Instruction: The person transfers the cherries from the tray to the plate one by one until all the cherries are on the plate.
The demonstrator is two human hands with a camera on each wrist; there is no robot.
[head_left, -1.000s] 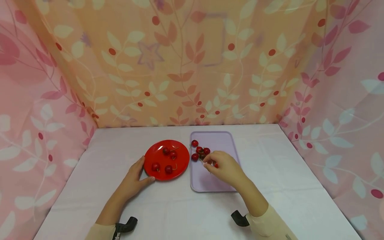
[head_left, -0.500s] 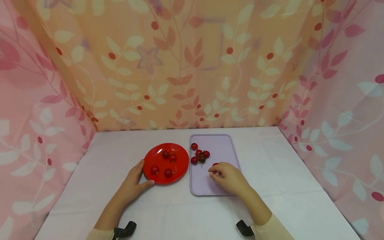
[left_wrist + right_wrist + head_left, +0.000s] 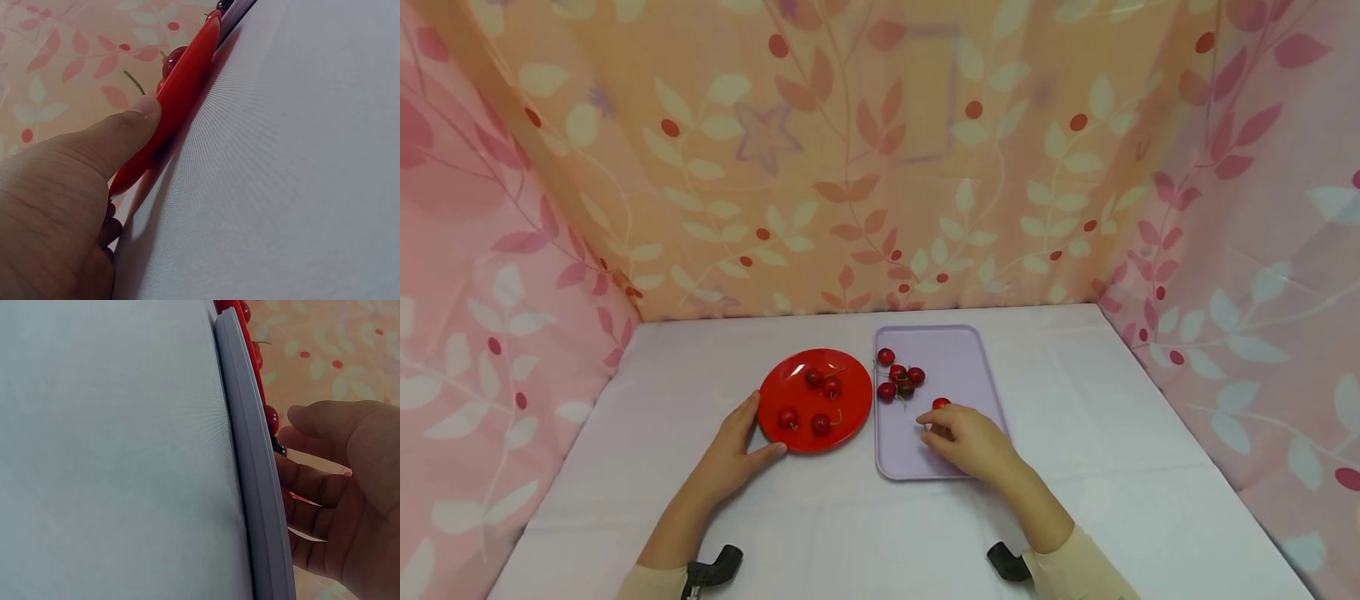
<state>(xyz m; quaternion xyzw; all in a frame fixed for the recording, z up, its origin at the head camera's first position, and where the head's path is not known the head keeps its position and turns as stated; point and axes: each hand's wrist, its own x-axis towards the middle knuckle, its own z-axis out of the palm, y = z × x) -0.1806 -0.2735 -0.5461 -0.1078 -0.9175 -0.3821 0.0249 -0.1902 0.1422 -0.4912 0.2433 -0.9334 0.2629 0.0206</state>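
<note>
My left hand (image 3: 730,458) holds the near left edge of a red plate (image 3: 850,417), with the thumb (image 3: 140,115) on its rim. Several cherries with stems lie on the plate, among them one cherry (image 3: 822,424) near its front. My right hand (image 3: 973,446) is over the lilac tray (image 3: 898,454), fingers loosely bent and thumb apart from them in the right wrist view. No cherry shows between those fingers. A single cherry (image 3: 941,403) lies just beyond them, partly covered by the hand. Several more cherries (image 3: 898,374) are clustered at the tray's left side.
Plate and tray stand side by side on a white cloth-covered table (image 3: 820,533). An orange patterned curtain (image 3: 865,192) hangs behind. Pink patterned cloth (image 3: 475,292) hangs at the left, with more on the right. Black wrist mounts (image 3: 715,567) jut out at both wrists.
My right hand has drawn back from the cherry cluster, to the right and nearer, uncovering the cluster and part of the single cherry. The left hand has stayed at the plate.
</note>
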